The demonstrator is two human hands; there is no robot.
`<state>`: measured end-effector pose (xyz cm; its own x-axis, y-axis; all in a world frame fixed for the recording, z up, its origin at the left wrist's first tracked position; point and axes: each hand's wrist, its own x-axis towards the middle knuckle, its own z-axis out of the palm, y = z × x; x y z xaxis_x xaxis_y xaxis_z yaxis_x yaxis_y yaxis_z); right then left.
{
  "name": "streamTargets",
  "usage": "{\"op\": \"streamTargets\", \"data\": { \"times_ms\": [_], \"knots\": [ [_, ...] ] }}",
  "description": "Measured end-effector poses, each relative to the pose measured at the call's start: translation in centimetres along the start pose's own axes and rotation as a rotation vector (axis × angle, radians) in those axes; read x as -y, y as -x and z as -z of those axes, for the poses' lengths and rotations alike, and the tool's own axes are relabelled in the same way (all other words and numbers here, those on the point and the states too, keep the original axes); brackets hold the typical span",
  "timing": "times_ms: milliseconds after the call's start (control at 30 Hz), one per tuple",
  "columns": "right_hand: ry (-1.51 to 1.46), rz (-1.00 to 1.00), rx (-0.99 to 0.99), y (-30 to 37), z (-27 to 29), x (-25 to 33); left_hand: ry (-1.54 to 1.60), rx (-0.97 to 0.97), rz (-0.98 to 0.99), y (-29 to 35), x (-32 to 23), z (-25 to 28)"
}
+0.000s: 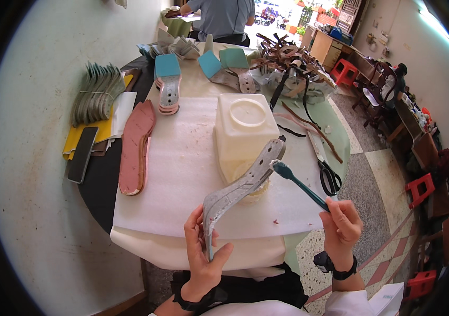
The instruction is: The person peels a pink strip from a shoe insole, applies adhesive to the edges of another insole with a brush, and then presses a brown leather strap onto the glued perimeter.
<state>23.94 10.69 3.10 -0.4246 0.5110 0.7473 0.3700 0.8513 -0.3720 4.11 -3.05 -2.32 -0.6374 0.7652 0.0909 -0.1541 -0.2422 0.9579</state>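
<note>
grey insole [235,189], diagonal lengthwise, holed end rightward, within left grip [205,263], brush [300,183] within right grip [342,226]

Off-white wall [29,158]: left of left hand [206,258]. Speckled floor [360,174]: right of right hand [342,229]. Red stools [346,65]: ahead, farther right. Strip light [436,23]: high, far right. Bright opening [289,11]: far beyond both hands.

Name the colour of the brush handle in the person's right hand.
The brush handle is dark teal green; it shows best in the head view.
</note>
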Motion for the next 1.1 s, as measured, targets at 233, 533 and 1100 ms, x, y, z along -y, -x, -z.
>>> {"op": "streamTargets", "data": {
  "times_ms": [233,533,1100],
  "knots": [
    [-0.1,-0.073,0.119,1.3,-0.2,1.1,0.031,0.052,0.006,0.1,0.3,0.3],
    [-0.144,-0.132,-0.015,-0.3,0.9,-1.0,0.021,0.012,0.007,0.0,0.2,0.1],
    [-0.053,-0.061,0.011,-2.0,2.3,-1.4,-0.003,0.021,0.006,0.0,-0.3,0.0]
  ]
}}
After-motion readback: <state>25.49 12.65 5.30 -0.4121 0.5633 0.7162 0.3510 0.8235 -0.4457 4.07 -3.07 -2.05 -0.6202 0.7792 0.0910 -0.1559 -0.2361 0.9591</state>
